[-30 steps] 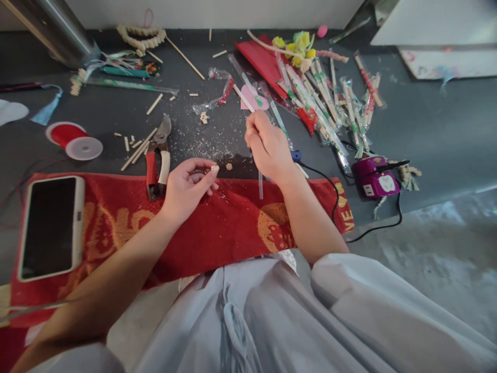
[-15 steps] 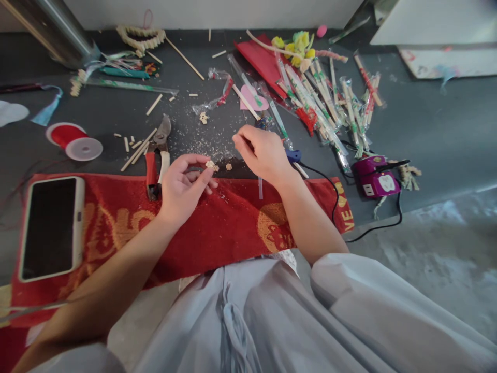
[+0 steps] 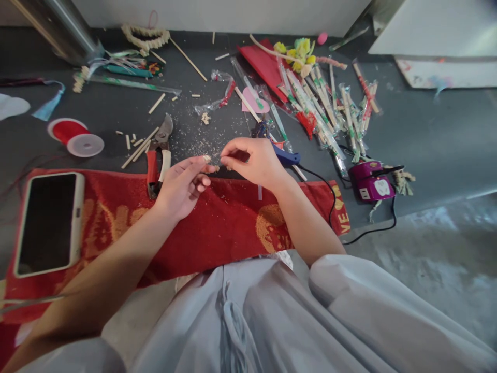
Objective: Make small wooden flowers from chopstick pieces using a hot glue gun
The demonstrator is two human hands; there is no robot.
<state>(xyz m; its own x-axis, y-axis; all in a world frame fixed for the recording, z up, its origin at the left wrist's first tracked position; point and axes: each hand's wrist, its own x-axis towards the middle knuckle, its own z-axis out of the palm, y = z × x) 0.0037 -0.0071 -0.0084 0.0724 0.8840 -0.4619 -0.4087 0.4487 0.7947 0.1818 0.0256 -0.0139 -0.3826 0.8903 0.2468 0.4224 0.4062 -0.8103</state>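
My left hand (image 3: 180,189) pinches a small pale wooden piece (image 3: 207,158) between thumb and index finger, over the near edge of the table. Just to its right, my right hand (image 3: 254,161) has thumb and index finger pressed together, close to the left fingertips but apart from them. Whatever those fingers hold is too small or hidden. Beyond and partly behind the right hand lies a blue glue gun (image 3: 286,156) with a black cord. A small cluster of wooden bits (image 3: 205,118) sits farther back among pale crumbs.
Red-and-white-handled pruning shears (image 3: 158,155) and cut sticks (image 3: 140,147) lie left of my hands. A red towel (image 3: 217,223) lines the front edge, with a phone (image 3: 48,223) on it. Thread spool (image 3: 75,137), wrapped chopsticks (image 3: 316,111) and a purple power socket (image 3: 371,181) surround the work area.
My right hand has come back from the white stick toward my left hand, and its fingers have closed near the left fingertips. More of the glue gun shows. The view has shifted slightly.
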